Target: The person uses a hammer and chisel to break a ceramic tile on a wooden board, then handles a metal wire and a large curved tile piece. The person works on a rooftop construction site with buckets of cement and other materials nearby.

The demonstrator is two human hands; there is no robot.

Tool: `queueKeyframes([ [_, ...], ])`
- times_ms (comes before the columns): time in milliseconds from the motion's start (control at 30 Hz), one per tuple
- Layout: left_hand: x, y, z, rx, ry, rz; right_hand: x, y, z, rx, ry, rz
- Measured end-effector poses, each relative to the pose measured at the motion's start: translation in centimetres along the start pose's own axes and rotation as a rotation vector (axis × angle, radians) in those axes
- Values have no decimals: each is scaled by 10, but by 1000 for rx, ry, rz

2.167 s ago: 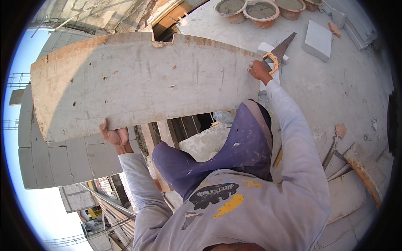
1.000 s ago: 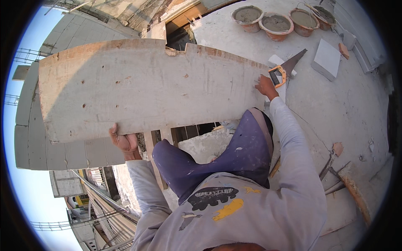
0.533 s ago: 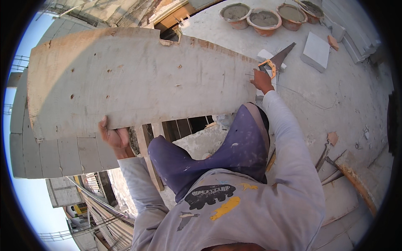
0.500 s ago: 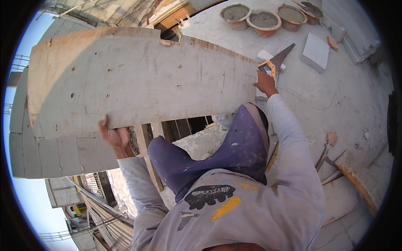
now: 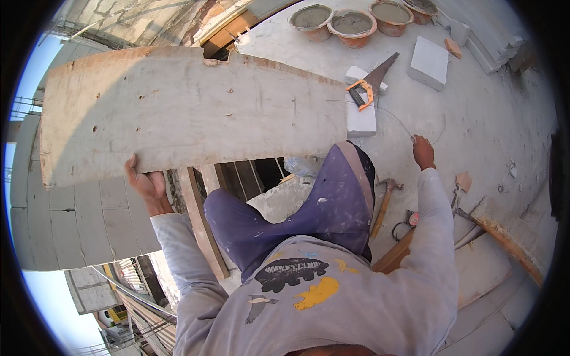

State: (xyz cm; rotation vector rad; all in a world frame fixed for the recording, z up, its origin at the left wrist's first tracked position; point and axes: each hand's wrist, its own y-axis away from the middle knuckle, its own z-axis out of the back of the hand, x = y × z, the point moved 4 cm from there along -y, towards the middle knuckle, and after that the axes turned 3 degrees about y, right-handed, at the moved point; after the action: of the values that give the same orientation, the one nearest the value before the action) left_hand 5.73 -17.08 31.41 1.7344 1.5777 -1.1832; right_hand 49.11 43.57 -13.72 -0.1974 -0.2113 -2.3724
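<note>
Got four orange tubs [image 5: 354, 42] of grey mush up top, a white block [image 5: 428, 62] with an orange brick chunk [image 5: 453, 48] right beside it, plus a hammer [image 5: 383, 209] lying near a tape measure [image 5: 412, 218] on the floor [image 5: 487, 124].

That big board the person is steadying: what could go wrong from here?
The large board might slip or tip: only the left hand grips it, at the near edge, with a dark opening showing just past that edge.

The thin wire, apparently pinched in the right hand, could snag on the saw, since it runs close by the handle.
</note>
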Motion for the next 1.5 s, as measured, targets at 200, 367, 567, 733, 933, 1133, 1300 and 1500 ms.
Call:
queueKeyframes([
  [200,-8,2,-5,-17,12,-13,91,-7,137,33,-382,183],
  [367,-12,7,-45,-46,-66,-63,144,0,203,503,-1115,-4],
  [567,-5,3,-80,-106,-91,-92,193,27,185,297,-1822,-368],
  [733,-7,4,-75,-114,-44,-82,244,93,196,435,-1936,-404],
  [933,-4,11,-74,-120,-37,-83,272,164,189,559,-1604,-45],
  [1133,-2,8,-69,-133,-78,-74,284,180,174,1027,-685,540],
  [1300,3,4,-54,-123,-92,-87,257,218,160,1242,-702,876],
  [1500,7,2,-29,-107,-73,-71,230,152,161,1092,-1123,147],
])
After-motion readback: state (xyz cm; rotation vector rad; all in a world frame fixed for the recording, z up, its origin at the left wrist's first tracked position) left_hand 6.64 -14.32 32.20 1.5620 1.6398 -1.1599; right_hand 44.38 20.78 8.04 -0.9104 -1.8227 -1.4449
